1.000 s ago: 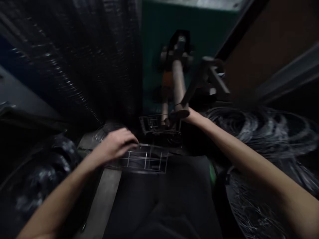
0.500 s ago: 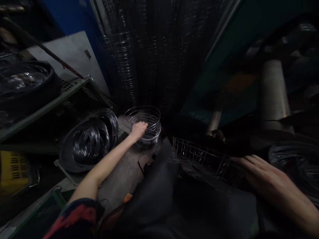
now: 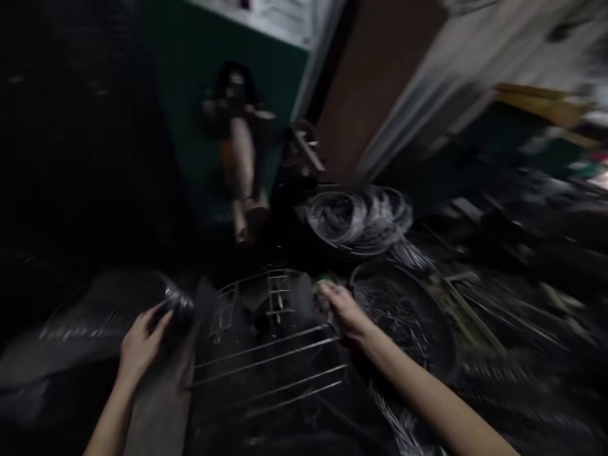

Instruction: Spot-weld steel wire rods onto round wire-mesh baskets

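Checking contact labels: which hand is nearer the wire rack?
Right. The right hand is closed on the right edge of the wire rack; the left hand sits off to its left, apart from it, fingers on a dark wire coil.

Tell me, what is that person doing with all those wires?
Someone is working in a dim workshop. Their right hand grips the far edge of a wire rack lying in front of them. Their left hand reaches out flat onto a dark bundle of wire at the side. More wire coils lie beyond, near a green machine. The picture is blurry.
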The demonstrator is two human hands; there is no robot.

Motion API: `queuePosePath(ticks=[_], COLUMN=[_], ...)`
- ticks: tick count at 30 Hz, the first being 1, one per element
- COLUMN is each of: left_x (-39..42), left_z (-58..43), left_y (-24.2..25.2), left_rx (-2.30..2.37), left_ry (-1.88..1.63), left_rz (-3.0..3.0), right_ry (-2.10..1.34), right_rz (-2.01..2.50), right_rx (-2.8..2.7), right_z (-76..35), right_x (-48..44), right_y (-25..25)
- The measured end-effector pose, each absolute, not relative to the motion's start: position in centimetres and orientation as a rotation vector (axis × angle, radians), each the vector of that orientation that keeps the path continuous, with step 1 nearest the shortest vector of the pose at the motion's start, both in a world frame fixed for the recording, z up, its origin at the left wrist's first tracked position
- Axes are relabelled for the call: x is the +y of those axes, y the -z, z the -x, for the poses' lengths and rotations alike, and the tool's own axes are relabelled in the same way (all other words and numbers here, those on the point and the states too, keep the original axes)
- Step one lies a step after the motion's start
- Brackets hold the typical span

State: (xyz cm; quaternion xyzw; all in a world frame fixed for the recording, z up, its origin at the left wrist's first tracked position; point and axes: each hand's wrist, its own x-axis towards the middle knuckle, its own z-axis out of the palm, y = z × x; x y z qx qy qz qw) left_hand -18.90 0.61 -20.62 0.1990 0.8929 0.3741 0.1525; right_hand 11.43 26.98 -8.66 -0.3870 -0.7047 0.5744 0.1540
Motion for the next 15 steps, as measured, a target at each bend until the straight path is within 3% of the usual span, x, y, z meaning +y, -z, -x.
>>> queuePosePath(ticks=[3,6,11,15], left_x=[2.8,3.2,3.3,3.0], left_z=[16.2,12.6,9.2,8.7], left_y=[20.5,20.3,18.8,18.2], left_rx=[2.134,1.881,1.95,1.967], left_ry=[-1.447,-1.597,-1.607,-1.607], left_rz=[-0.269,-0.184,-0.326,-0.269], right_ry=[-1.433,-1.21,-0.54,-0.171], right_rz=[1.14,1.052,0.764,1.16], right_rx=[-2.172,-2.256,-2.237,-2.21], right_z=[-12.6,-13.1,-7.8,-4.6], right_x=[27.9,31.4,44.2,53.0], right_y=[13.2,13.4,3.4,-0.3])
